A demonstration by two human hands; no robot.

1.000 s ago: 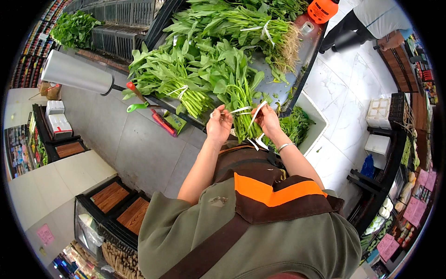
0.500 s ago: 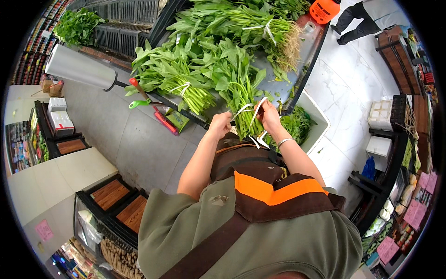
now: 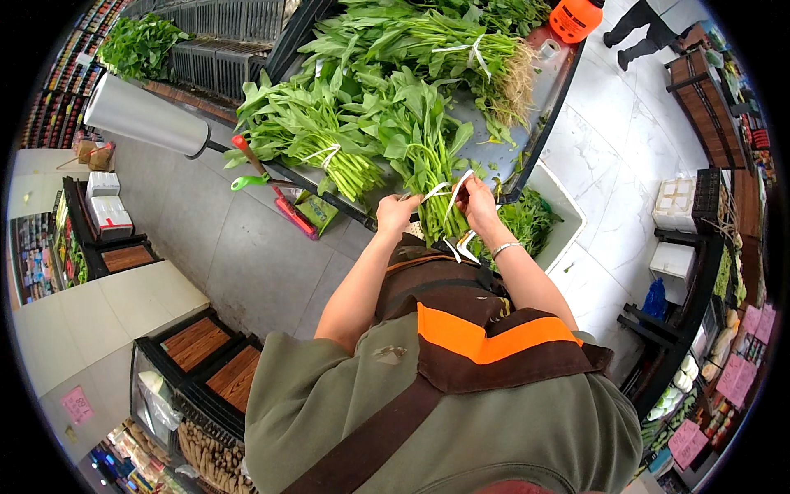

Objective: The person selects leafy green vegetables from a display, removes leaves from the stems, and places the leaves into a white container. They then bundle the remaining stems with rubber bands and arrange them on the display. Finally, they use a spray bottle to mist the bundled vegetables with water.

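A bunch of long-stemmed leafy greens [image 3: 425, 169] lies at the near edge of the metal table, its stem ends toward me. A white tie strip [image 3: 437, 191] goes around its stems. My left hand [image 3: 397, 214] pinches the strip on the left side of the stems. On the right, my right hand [image 3: 477, 204] is closed on the other part of the strip, fingers raised beside the stems. White strip ends hang below, near my apron. To the left rests another bunch [image 3: 350, 169] tied with white strip, and a rooted, tied bunch [image 3: 502, 70] lies farther back.
Under the table's right corner stands a white bin [image 3: 568, 210] with loose greens. An orange bottle [image 3: 575, 18] and a tape roll [image 3: 549, 49] sit at the far right. Red- and green-handled tools [image 3: 249, 169] stick out at the left edge. A person [image 3: 642, 34] stands on the far-right floor.
My left hand has shifted slightly, with the strip still between its fingers. My right hand stays nearly in place. The person at the far right has moved farther off.
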